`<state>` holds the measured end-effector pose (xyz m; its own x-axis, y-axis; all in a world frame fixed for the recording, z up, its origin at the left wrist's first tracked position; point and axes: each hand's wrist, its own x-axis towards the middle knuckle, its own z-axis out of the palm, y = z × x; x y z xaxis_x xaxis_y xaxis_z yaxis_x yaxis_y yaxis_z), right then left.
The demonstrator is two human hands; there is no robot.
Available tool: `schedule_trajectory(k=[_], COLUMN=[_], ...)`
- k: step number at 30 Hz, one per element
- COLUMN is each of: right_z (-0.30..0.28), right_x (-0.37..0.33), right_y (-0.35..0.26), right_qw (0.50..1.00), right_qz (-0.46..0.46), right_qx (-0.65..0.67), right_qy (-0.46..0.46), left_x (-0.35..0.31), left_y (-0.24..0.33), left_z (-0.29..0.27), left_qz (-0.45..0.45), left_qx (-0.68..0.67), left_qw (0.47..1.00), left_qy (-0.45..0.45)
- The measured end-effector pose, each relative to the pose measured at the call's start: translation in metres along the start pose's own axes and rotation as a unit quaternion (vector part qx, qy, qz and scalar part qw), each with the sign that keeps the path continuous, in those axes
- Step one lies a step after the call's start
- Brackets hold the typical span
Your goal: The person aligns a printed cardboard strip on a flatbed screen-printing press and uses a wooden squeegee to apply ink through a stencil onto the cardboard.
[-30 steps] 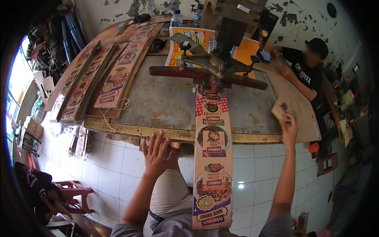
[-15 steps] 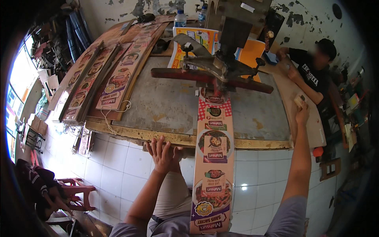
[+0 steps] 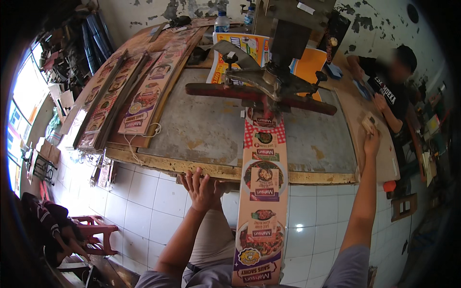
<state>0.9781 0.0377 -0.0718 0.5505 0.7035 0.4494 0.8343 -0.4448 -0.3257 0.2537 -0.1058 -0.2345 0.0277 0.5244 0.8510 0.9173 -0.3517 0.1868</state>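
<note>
A long printed cardboard strip with food pictures runs from the machine over the table's front edge towards my body. Its far end lies beneath the machine's dark red crossbar. To the left of the strip, my left hand rests against the table's front edge, fingers spread and holding nothing. Out on the right side of the table, my right hand grips a small tan block, whose exact kind I cannot make out.
Stacks of printed strips with white string lie on the table's left. Coloured printed sheets and a water bottle stand behind the machine. At the far right sits another person. A red stool is on the tiled floor.
The view has shifted slightly. The other person has leaned a little to the right, and a blue item shows by their hands. My hands keep nearly the same places.
</note>
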Motion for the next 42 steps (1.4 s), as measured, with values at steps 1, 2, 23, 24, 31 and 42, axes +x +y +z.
schedule_trajectory(k=[1,2,23,24,31,42], right_z=[-0.002,-0.004,0.002,0.001,0.004,0.002], right_x=[-0.001,-0.001,-0.005,-0.005,-0.004,-0.004], right_y=[0.002,0.003,0.006,0.004,0.009,0.008], right_qw=[1.0,1.0,0.996,0.996,0.989,0.995], right_qz=[-0.006,-0.012,-0.067,-0.066,-0.103,-0.072], right_qx=[0.0,-0.001,0.016,0.018,-0.009,0.03], right_qy=[0.002,0.004,0.062,0.063,0.104,0.065], left_x=[0.0,0.001,0.006,0.008,0.01,0.008], left_y=[0.0,0.0,0.0,0.001,0.003,0.002], left_z=[0.0,0.001,-0.002,-0.004,-0.005,-0.005], left_qz=[0.001,0.001,0.015,0.014,0.012,0.008], left_qx=[0.005,0.004,0.011,0.008,-0.01,-0.011], left_qw=[1.0,1.0,1.0,1.0,1.0,1.0], left_qy=[-0.007,-0.006,0.017,0.016,0.009,0.008])
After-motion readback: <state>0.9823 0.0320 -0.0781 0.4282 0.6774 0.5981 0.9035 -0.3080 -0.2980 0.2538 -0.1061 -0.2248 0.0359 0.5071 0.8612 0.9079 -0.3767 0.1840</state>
